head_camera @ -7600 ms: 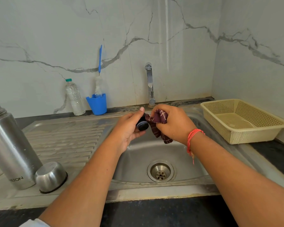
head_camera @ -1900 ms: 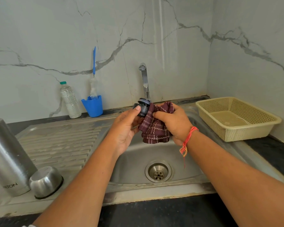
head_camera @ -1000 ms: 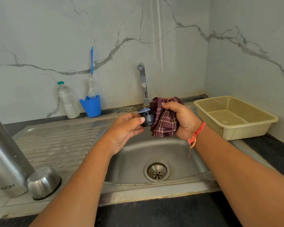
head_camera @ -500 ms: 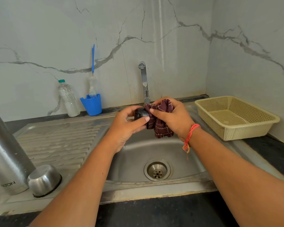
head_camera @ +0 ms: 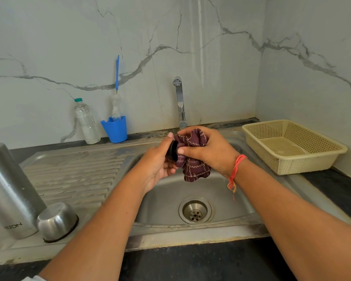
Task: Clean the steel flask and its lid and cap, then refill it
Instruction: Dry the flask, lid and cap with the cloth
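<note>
Over the sink basin, my left hand grips the flask's black lid, which my fingers mostly hide. My right hand holds a bunched maroon checked cloth pressed against the lid. The steel flask stands open-topped at the far left on the drainboard. Next to it, its steel cap sits upside down.
A tap rises behind my hands. A plastic water bottle and a blue cup holding a bottle brush stand at the back wall. A beige plastic basket sits at the right. The ribbed drainboard lies to the left.
My hands have kept turning the lid against the cloth; a second ago the lid showed plainly beside the cloth, now the cloth and fingers cover most of it. The flask and cap have not moved.
</note>
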Motion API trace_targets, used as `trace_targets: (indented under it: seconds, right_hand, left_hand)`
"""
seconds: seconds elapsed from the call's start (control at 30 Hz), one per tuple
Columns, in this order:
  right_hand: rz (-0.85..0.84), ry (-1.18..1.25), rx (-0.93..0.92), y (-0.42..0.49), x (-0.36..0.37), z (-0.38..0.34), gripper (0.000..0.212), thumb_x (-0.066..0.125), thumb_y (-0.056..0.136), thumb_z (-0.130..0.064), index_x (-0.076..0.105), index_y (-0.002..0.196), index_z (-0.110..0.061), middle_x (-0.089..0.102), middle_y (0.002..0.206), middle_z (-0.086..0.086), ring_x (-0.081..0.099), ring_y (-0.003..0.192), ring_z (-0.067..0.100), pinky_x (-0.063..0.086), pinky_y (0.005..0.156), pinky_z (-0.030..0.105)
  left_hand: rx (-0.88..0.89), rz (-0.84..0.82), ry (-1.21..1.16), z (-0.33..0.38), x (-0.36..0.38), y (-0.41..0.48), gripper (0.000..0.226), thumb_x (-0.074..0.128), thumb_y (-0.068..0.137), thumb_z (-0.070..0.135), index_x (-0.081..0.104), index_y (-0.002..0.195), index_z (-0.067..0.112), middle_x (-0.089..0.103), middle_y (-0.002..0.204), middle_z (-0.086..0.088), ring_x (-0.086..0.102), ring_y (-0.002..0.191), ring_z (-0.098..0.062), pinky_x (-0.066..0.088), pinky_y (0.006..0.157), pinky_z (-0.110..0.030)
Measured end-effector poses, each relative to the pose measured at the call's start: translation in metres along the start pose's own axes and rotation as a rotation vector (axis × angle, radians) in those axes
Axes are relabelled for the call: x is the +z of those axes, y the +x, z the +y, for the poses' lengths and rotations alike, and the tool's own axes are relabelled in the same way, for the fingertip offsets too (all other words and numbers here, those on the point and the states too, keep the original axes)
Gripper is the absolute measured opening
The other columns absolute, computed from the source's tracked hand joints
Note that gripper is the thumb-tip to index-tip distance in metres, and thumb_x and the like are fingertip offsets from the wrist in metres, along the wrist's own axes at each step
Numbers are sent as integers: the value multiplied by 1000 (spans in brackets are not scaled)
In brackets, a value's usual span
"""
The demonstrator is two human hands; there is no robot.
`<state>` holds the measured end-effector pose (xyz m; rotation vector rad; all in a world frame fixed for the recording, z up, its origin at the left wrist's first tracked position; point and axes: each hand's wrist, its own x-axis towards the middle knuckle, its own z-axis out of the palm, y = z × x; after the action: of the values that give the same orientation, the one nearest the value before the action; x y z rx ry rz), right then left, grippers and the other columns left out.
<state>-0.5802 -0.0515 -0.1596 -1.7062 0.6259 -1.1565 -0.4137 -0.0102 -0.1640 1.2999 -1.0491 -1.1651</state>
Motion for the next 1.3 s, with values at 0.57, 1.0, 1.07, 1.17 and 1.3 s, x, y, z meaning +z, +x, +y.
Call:
trace_targets:
  seconds: [0.57, 1.0, 1.07, 1.17, 1.3]
  right_hand:
    - [267, 423, 290, 6, 1, 11, 24, 77, 86, -9, 71, 108, -2, 73, 107, 25, 72, 100, 40, 58, 85, 59]
    - [212, 484, 413, 9, -4, 17, 41, 78, 87, -15, 65, 121, 4, 71, 111, 27, 72, 98, 42, 58, 85, 59]
    - [242, 412, 317, 9, -2, 18, 38, 80, 84, -11, 66, 116, 5, 73, 107, 26, 72, 98, 42, 57, 86, 60]
    - [229, 277, 198, 9, -2, 18, 36, 82, 82, -8, 67, 114, 1, 74, 106, 22, 72, 99, 37, 59, 87, 54]
    - [151, 39, 109, 8, -6, 13, 40, 84, 78, -4, 68, 114, -10, 75, 105, 12, 74, 94, 24, 62, 82, 39]
  left_hand:
    - [223, -28, 8, -6, 12, 4, 26, 68, 98, 27, 58, 120, 15, 68, 123, -10, 66, 105, -19, 57, 81, -27]
    - [407, -80, 248, -10, -3, 10, 41, 75, 91, 4, 60, 122, 27, 68, 125, -3, 68, 109, -14, 56, 100, -36]
    - [337, -55, 163, -10, -2, 12, 32, 74, 94, 15, 60, 122, 21, 71, 120, -9, 70, 112, -22, 56, 102, -42]
    - [198, -54, -27, -8, 1, 10, 31, 69, 98, 25, 58, 124, 11, 72, 119, -19, 73, 109, -26, 59, 98, -40]
    - [59, -8, -199, -4, 1, 8, 43, 56, 102, 48, 68, 117, 10, 76, 108, -17, 70, 93, -23, 58, 85, -32]
